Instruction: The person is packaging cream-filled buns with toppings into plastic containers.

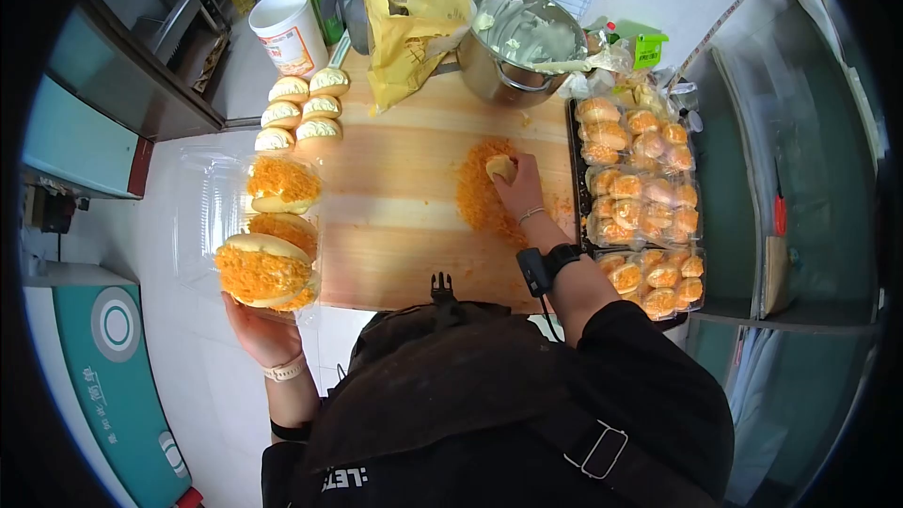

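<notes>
My left hand (267,331) is at the table's left edge, with its fingers mostly hidden behind a large bun (263,271) coated in orange shreds, which it grips from below. That bun is over a clear plastic box (193,216), where more coated buns (282,181) sit. My right hand (520,190) is closed round a small pale bun (501,167) and presses it against a pile of orange shreds (482,198) on the wooden board. Several cream-topped bun pieces (320,105) lie in two columns beyond the box.
A steel pot (513,85) with white cream stands at the back, beside a yellow paper bag (395,47) and a white bucket (285,30). Along the right edge, a dark tray (576,146) bears clear boxes of filled buns (649,202). A glass-fronted cabinet (809,226) is further right.
</notes>
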A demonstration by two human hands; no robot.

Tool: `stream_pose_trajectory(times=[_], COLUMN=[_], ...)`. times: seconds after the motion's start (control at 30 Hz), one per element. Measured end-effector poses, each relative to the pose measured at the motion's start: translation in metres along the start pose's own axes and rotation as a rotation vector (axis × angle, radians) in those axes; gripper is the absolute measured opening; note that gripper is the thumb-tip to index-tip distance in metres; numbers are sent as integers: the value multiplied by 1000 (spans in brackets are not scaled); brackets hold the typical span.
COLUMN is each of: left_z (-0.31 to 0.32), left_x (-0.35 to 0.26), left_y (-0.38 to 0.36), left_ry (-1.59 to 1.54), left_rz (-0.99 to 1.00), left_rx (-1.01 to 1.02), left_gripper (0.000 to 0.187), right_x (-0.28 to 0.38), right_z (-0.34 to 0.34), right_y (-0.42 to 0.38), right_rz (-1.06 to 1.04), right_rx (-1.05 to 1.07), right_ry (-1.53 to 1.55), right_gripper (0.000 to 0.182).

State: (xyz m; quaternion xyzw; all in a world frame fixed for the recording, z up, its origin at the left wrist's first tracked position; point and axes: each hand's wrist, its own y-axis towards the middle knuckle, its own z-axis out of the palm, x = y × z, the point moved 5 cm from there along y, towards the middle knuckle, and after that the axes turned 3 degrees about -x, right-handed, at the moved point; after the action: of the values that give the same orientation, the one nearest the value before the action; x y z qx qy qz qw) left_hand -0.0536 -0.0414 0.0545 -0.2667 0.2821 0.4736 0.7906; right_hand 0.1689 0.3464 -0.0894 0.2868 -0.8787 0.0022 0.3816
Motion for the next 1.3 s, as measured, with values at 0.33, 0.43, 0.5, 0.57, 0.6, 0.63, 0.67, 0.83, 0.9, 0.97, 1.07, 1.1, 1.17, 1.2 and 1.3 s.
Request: stream_pose_trajectory(times=[0.33,0.43,0.5,0.57,0.6,0.63,0.67,0.83,0.9,0.97,1.07,1.1,1.17,1.2,1.3], left_z=[-5,-7,-8,-16,-20,-20,-16,-15,-16,-17,-16,-17,-20,-19,-12], left_x=[0,8,15,23,28,28,27,31,31,32,32,32,33,32,31], left_y=[0,4,6,9,10,11,9,4,4,3,2,2,2,1,-2], left_ry=[-10,-24,-26,-15,7,29,17,-12,-30,-47,-62,-43,-2,-8,-23], left_rz=[-52,-79,-74,-60,-48,-34,-50,-87,-96,-102,-91,-87,-83,-82,-72], left_rx=[45,64,98,51,46,40,57,26,32,31,29,28,28,25,21], left_gripper=[51,52,52,53,53,53,53,54,54,53,53,53,54,54,53], right_x=[-27,60,93,136,156,172,186,259,279,296,309,313,319,319,320], right_z=[21,-12,-12,-27,-31,-32,-32,-35,-28,-21,-9,-5,1,5,9], right_y=[-1,-2,0,0,-1,0,0,0,-6,-12,-19,-18,-18,-18,-18], right_rz=[727,802,782,740,720,683,644,201,101,42,-142,-191,-286,-325,-529], right_rx=[-86,261,490,610,677,721,762,1025,1013,988,858,809,707,642,421], right_ry=[1701,1965,1977,1907,1875,1862,1848,1521,1372,1200,871,838,772,762,647], right_gripper=[39,45,48,47,46,46,46,62,71,74,62,60,57,54,49])
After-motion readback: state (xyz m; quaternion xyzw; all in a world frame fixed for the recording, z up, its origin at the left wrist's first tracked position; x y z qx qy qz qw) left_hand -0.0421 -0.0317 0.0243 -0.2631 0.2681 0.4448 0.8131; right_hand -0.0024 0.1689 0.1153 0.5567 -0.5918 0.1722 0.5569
